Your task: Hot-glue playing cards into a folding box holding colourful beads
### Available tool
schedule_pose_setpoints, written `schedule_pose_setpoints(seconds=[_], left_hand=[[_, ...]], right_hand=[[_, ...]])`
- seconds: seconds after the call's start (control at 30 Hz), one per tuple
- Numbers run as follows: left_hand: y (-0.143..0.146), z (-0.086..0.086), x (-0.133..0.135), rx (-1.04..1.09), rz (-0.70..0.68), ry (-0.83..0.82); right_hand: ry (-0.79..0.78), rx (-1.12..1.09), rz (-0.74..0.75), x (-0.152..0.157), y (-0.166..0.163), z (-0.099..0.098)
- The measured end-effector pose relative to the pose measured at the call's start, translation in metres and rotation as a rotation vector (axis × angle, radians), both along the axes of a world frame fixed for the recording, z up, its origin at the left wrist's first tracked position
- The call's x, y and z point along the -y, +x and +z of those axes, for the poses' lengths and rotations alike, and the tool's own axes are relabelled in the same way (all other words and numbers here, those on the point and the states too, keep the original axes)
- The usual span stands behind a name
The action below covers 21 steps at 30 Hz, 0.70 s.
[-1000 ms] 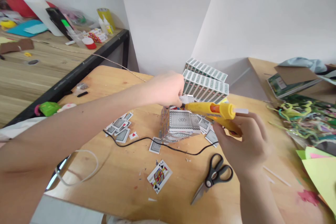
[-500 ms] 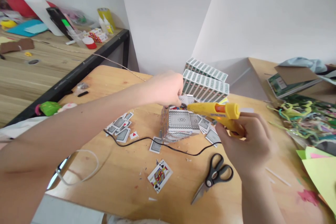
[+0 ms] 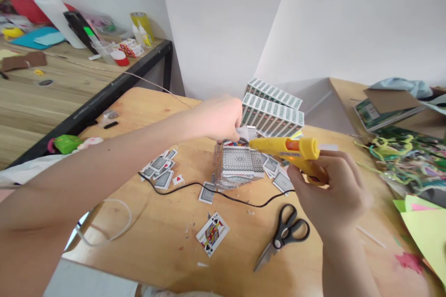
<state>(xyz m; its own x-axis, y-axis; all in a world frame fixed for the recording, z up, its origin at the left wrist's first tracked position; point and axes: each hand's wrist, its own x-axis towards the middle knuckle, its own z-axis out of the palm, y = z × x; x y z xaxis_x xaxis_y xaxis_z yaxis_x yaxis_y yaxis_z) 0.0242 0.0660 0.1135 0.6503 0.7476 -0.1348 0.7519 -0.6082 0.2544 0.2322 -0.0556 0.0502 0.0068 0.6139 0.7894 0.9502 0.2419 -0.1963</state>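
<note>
A box-like structure built of grey-backed playing cards point(image 3: 240, 161) stands on the wooden table. Above its far left part is my left hand point(image 3: 225, 118), fingers pinched at the edge of a card; the fingertips are partly hidden. A yellow hot glue gun point(image 3: 278, 147) sits in my right hand point(image 3: 336, 195), fingers wrapped round its handle. The nozzle points left, close to my left fingertips at the structure's top. A whitish glue stick point(image 3: 328, 147) sticks out of the gun's back end.
Black-handled scissors point(image 3: 284, 236) and a jack card point(image 3: 212, 234) lie in front. A black cord point(image 3: 195, 183) crosses the table. Loose cards point(image 3: 158, 167) are scattered left; rows of card boxes point(image 3: 273, 115) stand behind. Pipe cleaners point(image 3: 397, 153) are heaped at right.
The glue gun has shifted very slightly right, with more of its glue stick showing at the back. My left hand stays nearly still at the card structure.
</note>
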Motion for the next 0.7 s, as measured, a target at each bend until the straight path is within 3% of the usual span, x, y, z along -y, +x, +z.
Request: schedule_pose_setpoints(seconds=[0.4,0.57,0.7], left_hand=[[-0.002,0.001,0.001,0.021,0.010,-0.024],[-0.001,0.003,0.001,0.007,0.014,-0.049],[0.000,0.004,0.001,-0.002,0.023,-0.072]], right_hand=[[0.018,0.056,0.001,0.001,0.005,0.010],[-0.061,-0.030,-0.043,0.004,-0.001,0.011],[-0.200,-0.185,-0.073,0.007,-0.005,-0.002]])
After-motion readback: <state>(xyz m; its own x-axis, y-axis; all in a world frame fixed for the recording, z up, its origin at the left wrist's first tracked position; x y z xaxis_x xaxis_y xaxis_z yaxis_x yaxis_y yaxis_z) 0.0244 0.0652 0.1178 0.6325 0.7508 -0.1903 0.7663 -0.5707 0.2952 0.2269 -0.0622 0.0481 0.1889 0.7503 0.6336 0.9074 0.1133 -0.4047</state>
